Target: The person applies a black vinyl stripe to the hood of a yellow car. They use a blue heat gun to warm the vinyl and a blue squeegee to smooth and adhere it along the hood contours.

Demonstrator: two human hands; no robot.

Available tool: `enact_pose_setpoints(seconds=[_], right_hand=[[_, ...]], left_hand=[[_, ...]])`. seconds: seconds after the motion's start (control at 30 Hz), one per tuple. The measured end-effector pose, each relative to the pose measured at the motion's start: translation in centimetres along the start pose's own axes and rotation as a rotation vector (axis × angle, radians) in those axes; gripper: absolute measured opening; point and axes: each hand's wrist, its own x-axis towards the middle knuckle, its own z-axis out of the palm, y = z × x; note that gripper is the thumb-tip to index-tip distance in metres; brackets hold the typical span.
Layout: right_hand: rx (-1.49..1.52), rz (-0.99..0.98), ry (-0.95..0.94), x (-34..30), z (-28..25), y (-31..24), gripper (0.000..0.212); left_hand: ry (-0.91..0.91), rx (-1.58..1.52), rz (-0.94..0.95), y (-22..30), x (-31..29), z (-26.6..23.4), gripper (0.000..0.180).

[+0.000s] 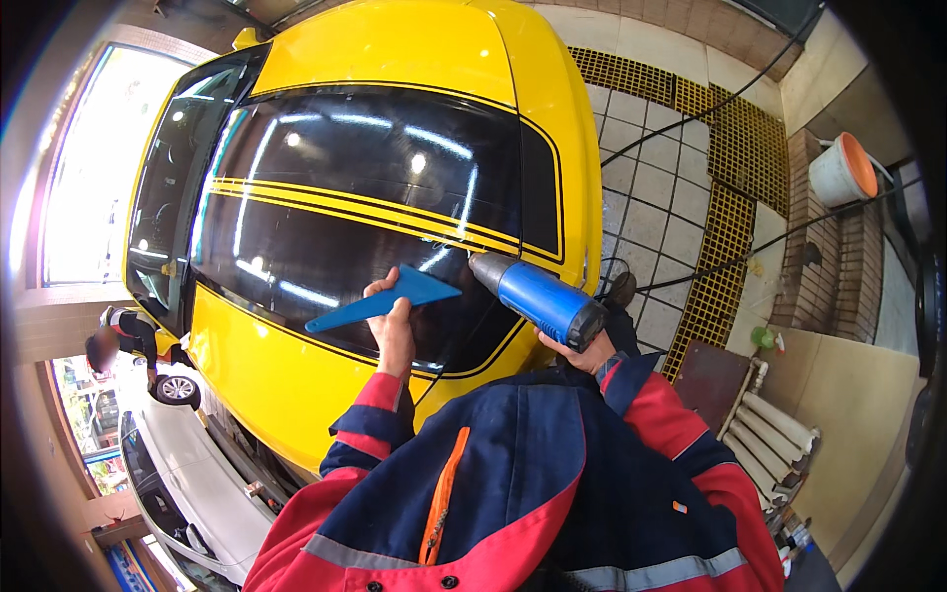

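My left hand (397, 337) grips a blue plastic squeegee (422, 285) by its long narrow handle, its wide triangular blade pointing right, over the black area of a car hood. In my right hand (590, 353) is a blue heat gun (541, 298) with a dark rear end. Its metal nozzle is directed up and left toward the glossy black panel (365, 148), and most of the grip is hidden. Thin yellow stripes run along the middle of that panel. Around it lies the yellow hood (404, 44). I cannot tell whether the squeegee touches the surface.
A white bucket (831, 176), orange inside, stands at the right near dark hoses (725, 104). Yellow floor grating (725, 266) borders pale tiles. A green spray bottle (762, 337) sits farther down. At the left, another person (133, 331) leans beside the yellow car, near a white car (192, 474).
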Motion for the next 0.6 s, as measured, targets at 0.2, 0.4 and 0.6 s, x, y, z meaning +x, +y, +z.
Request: enact_pose_setpoints(seconds=[0.2, 0.4, 0.6], right_hand=[[0.088, 0.011, 0.042, 0.1, 0.0, 0.0, 0.053], [0.166, 0.012, 0.070, 0.2, -0.7, -1.0, 0.039], [0.117, -0.028, 0.040, 0.2, -1.5, -1.8, 0.035]], left_hand=[[0.084, 0.017, -0.025, -2.7, 1.5, 0.1, 0.040], [0.154, 0.007, 0.056, -5.3, 3.0, 1.7, 0.035], [0.197, -0.113, 0.055, -5.2, 2.6, 4.5, 0.032]])
